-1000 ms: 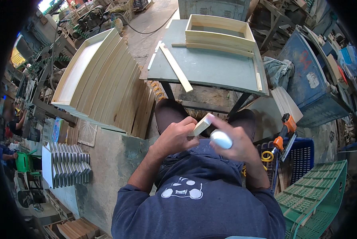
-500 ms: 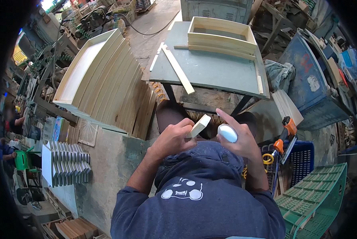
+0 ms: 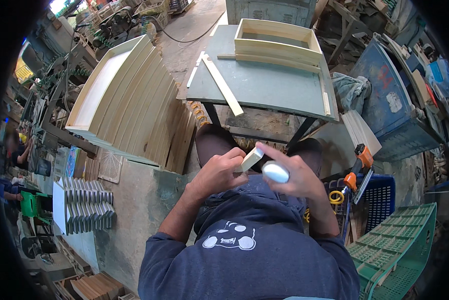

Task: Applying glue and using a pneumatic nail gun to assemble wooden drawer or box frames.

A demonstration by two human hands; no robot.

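Note:
In front of my lap, my left hand (image 3: 217,173) is closed around a short block of pale wood (image 3: 250,160). The block tilts up toward the right, its far end sticking out past my fingers. My right hand (image 3: 302,178) grips a white, oval-ended object (image 3: 276,172); its rounded end faces me and the rest is hidden in the palm. The index finger of that hand stretches out and touches the block's raised end, as far as I can see.
A grey-topped table (image 3: 264,95) stands ahead, bearing stacked wooden frames (image 3: 279,47) and a loose wooden strip (image 3: 222,85). Tall stacked wooden trays (image 3: 129,100) rise at left. To the right are an orange air tool (image 3: 363,156), a blue crate (image 3: 382,205) and a green crate (image 3: 394,245).
My right hand has moved left with the white oval-ended object, and its index finger has come down to the wood block's end. My left hand has stayed nearly still.

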